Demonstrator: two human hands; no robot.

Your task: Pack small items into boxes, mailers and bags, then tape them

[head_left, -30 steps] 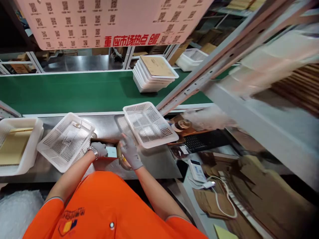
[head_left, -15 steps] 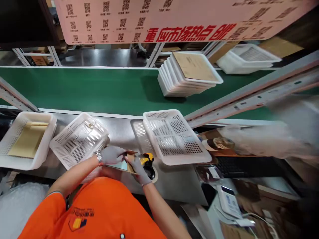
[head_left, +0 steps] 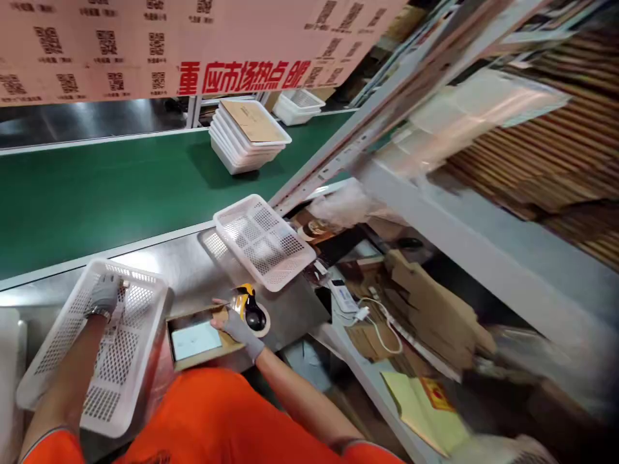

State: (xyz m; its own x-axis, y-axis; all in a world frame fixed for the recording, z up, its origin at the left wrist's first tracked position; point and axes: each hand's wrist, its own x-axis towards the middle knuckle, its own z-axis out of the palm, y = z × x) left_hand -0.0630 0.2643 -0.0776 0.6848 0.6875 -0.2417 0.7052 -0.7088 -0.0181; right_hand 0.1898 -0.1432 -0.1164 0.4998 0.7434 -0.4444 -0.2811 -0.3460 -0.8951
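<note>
Right hand (head_left: pixel 236 325) is gripping the right end of the open carton (head_left: pixel 210 355), fingers at the flap. Carton sits on the metal surface (head_left: pixel 300 316), close to my shirt (head_left: pixel 227 419), with a pale flat item (head_left: pixel 196 340) inside.

Left hand (head_left: pixel 105 295) is down in the left basket (head_left: pixel 116 361), by a small clear packet (head_left: pixel 113 322). Can't tell if the fingers have hold of anything; the hand hides them.

Risks, my read:
- Carton is held at one end only. A hard pull there could swing it, or bend the flap.
- Lid's open, so a tip could slide the pale item out.
- Packet looks thin and slick; a poor pinch through the glove could drop it.
- Lifting the left wrist too low could drag the basket rim into the carton, just beside it.
- Tape dispenser (head_left: pixel 254 314) is right by my right hand, easy to knock.
</note>
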